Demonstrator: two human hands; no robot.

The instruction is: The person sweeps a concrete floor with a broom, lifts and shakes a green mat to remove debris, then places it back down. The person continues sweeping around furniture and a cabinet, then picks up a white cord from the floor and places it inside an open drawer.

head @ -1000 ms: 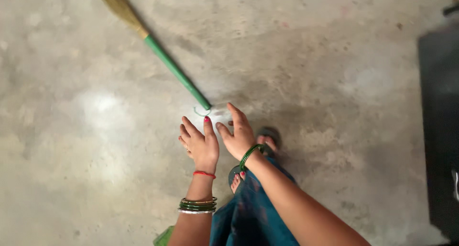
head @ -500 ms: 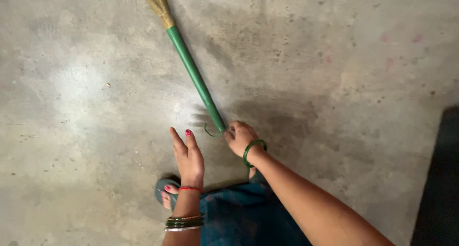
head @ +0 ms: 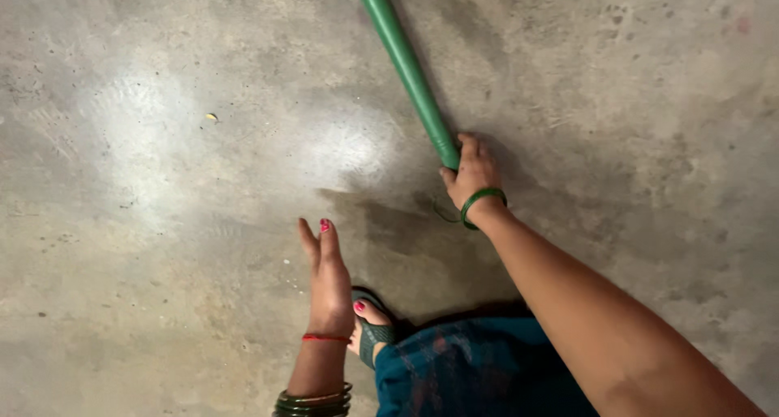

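A broom's green handle slants from the top middle down to my right hand, which is closed around its lower end just above the concrete floor. The straw head is out of frame at the top. A thin green loop hangs below that hand. My left hand hovers lower left, fingers straight and together, holding nothing. It wears a red thread and green bangles at the wrist; the right wrist has one green bangle.
My foot in a dark green sandal stands beside the left wrist, with a teal garment below. A tiny yellow scrap lies on the grey concrete floor at upper left.
My right hand has closed on the end of the broom handle. My left hand has drawn away from it, down and to the left. The view has shifted nearer, and the straw head has left the frame.
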